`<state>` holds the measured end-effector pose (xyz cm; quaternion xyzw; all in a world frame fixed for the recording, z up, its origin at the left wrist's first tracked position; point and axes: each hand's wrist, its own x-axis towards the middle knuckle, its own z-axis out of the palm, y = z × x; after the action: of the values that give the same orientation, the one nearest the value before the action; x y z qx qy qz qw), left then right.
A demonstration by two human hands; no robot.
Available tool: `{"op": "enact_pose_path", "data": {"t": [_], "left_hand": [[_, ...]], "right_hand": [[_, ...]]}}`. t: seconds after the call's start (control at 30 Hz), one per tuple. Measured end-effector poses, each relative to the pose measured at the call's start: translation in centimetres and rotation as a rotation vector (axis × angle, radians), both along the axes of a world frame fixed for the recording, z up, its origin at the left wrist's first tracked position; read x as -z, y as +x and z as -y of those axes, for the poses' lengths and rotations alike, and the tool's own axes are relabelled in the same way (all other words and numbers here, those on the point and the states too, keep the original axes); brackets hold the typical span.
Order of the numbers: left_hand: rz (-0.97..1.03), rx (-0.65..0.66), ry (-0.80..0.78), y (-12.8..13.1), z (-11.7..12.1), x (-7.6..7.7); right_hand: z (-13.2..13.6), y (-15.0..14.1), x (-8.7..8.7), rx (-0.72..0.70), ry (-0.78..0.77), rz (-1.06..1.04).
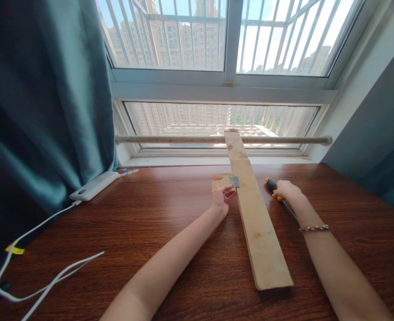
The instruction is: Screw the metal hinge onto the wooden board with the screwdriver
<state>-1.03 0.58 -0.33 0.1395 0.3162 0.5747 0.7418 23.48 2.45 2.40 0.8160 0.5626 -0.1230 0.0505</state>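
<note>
A long, pale wooden board [259,214] lies across the dark reddish-brown surface [170,205], running away toward the window [170,35]. Its broad face is yellowish and lightly grained, with a faint dark blotch toward the near end; a line crosses it further up, and beyond that the narrower-looking far part bears brown patches. Against its left edge sits a small wooden piece [219,182], similarly pale, brownish along its top, and a silvery metal hinge [234,181] with holes bridges the two. The left hand [221,204] touches the small piece, digits bent; whether its grip clasps the wood, I cannot tell. The right hand [288,191] has its grip closed around the black-and-yellow screwdriver [271,184], right of the board.
</note>
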Motion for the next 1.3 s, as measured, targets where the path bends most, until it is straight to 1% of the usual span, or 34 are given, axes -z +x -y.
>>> {"op": "enact_pose_path", "data": {"t": [0.1, 0.2, 0.3, 0.33, 0.37, 0.4, 0.43, 0.5, 0.53, 0.57, 0.6, 0.67, 0.7, 0.77, 0.87, 1.0, 1.13, 1.3], "left_hand": [[0.002, 0.004, 0.002, 0.0, 0.0, 0.1], [0.001, 0.006, -0.002, 0.0, -0.1, 0.1], [0.007, 0.004, -0.003, 0.0, -0.1, 0.1], [0.008, 0.004, -0.003, 0.0, -0.1, 0.1], [0.008, 0.002, -0.003, 0.0, 0.0, 0.0], [0.006, -0.001, -0.003, 0.0, 0.0, 0.0], [0.002, -0.004, -0.003, 0.0, 0.0, 0.0], [-0.004, -0.010, 0.002, 0.0, 0.0, 0.0], [-0.007, -0.011, 0.005, 0.0, 0.0, 0.1], [-0.006, -0.010, 0.006, 0.0, -0.1, 0.1], [-0.004, -0.009, 0.005, 0.1, -0.1, 0.1], [0.001, -0.011, 0.001, 0.1, -0.1, 0.1], [0.002, -0.012, -0.001, 0.1, -0.1, 0.1], [-0.003, -0.012, 0.000, 0.1, -0.2, 0.1], [-0.013, -0.009, -0.001, 0.1, -0.2, 0.1], [-0.018, -0.014, 0.001, 0.1, -0.1, 0.0], [-0.016, -0.019, 0.015, 0.0, 0.0, -0.1], [-0.021, -0.016, 0.028, 0.0, 0.1, 0.0]], "right_hand": [[0.1, 0.2, 0.5, 0.007, -0.012, -0.016], [0.2, 0.2, 0.2, 0.014, 0.025, -0.019], [0.4, 0.4, -1.2, 0.025, 0.102, 0.004], [0.5, 0.5, -1.9, 0.030, 0.149, -0.017], [0.7, 0.6, -2.6, 0.038, 0.217, -0.093], [0.9, 0.6, -3.4, 0.046, 0.304, -0.240], [1.2, 0.5, -4.2, 0.056, 0.401, -0.452], [1.9, 0.0, -5.7, 0.064, 0.597, -0.963], [2.3, -0.4, -6.4, 0.058, 0.682, -1.191], [2.8, -0.9, -7.0, 0.040, 0.758, -1.372], [3.2, -1.5, -7.6, 0.014, 0.831, -1.505], [3.8, -2.6, -8.3, -0.057, 0.937, -1.660], [4.0, -3.1, -8.5, -0.091, 0.952, -1.690], [4.1, -4.0, -8.5, -0.129, 0.923, -1.681], [3.9, -5.0, -7.9, -0.109, 0.883, -1.622], [3.7, -6.1, -7.4, -0.088, 0.909, -1.616], [3.8, -6.6, -7.4, -0.088, 0.925, -1.593], [3.9, -6.6, -7.4, -0.094, 0.928, -1.553]]}}
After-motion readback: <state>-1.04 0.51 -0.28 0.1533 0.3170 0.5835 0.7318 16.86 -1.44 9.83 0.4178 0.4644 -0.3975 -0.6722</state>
